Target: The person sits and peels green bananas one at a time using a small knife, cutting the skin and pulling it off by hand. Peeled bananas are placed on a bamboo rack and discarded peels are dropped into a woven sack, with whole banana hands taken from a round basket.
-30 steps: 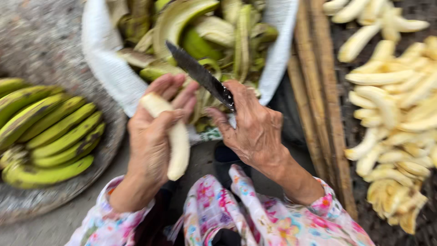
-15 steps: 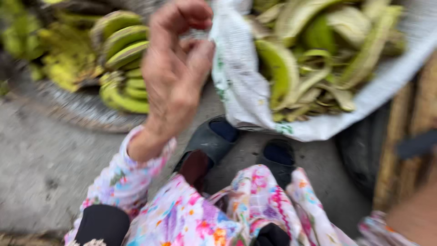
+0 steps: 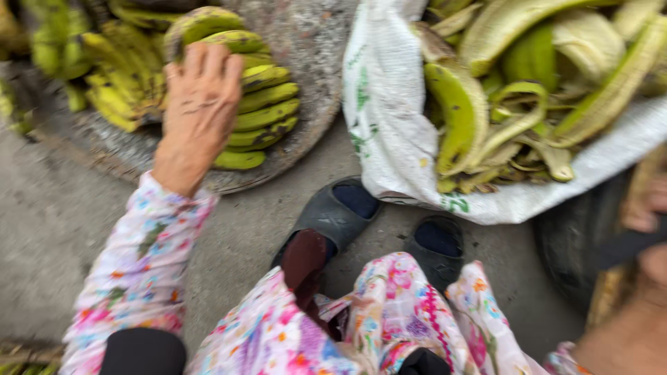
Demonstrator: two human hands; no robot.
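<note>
Left hand reaching onto the green bananas in the round tray.

White sack (image 3: 389, 132) of peels, one; flat tray (image 3: 313, 90), one. Green bananas (image 3: 267, 114) lie on the tray, about six in the near bunch, the rest blurred. Two dark sandals (image 3: 333, 215). Left hand (image 3: 198, 111), fingers loosely spread on top, not closed; best to grip one banana near its stem. Right hand (image 3: 646, 236) at the edge, blurred, seems to hold a knife, grip unclear.

Outdoor food-prep spot: concrete ground (image 3: 55, 229), banana basket (image 3: 306, 132).
</note>
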